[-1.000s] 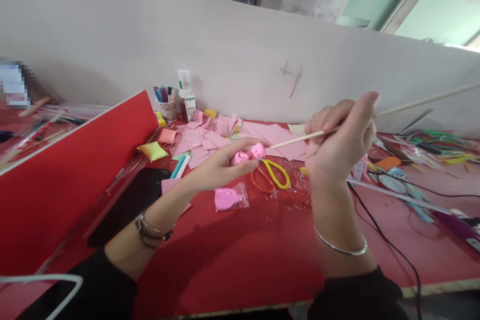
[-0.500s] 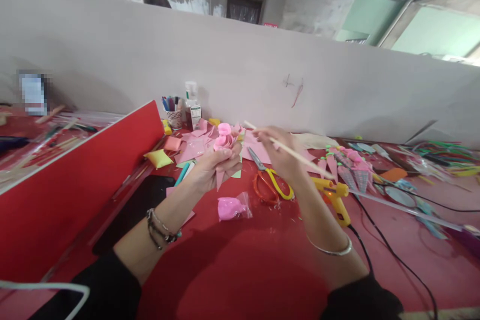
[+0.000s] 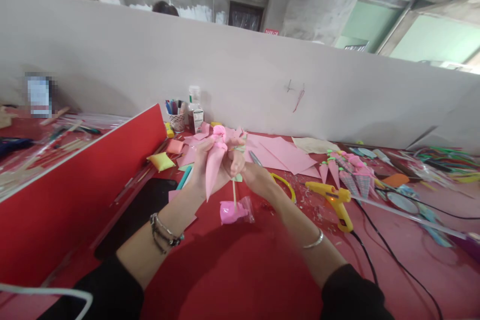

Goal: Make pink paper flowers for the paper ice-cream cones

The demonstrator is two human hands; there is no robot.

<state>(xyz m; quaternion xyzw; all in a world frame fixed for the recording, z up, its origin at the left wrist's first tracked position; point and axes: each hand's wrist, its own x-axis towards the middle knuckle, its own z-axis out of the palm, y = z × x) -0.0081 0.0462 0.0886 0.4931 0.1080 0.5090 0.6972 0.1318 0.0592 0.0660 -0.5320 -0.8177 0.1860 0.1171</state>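
Observation:
My left hand (image 3: 202,162) is closed round a pink paper cone (image 3: 213,170), its point hanging down and soft pink clay (image 3: 219,134) at its top. Right beside it, my right hand (image 3: 237,160) is closed on a thin wooden stick (image 3: 234,191), whose lower end shows beneath the fingers. Both hands meet at the cone, and exactly where the right fingers touch it is hard to make out. Below them lies a clear bag of pink clay (image 3: 229,212). Scissors with a yellow handle (image 3: 287,185) lie partly behind my right forearm.
A yellow hot glue gun (image 3: 335,199) with a black cable sits at right, near several finished pink cones (image 3: 333,170). Pink paper sheets (image 3: 281,152) lie at the back. A red divider (image 3: 93,175) stands at left, and a pen cup (image 3: 177,121) by the wall.
My right hand has moved left and down to the left hand, turning the stick from slanting to upright. My left hand has turned the cone, so its side now faces me.

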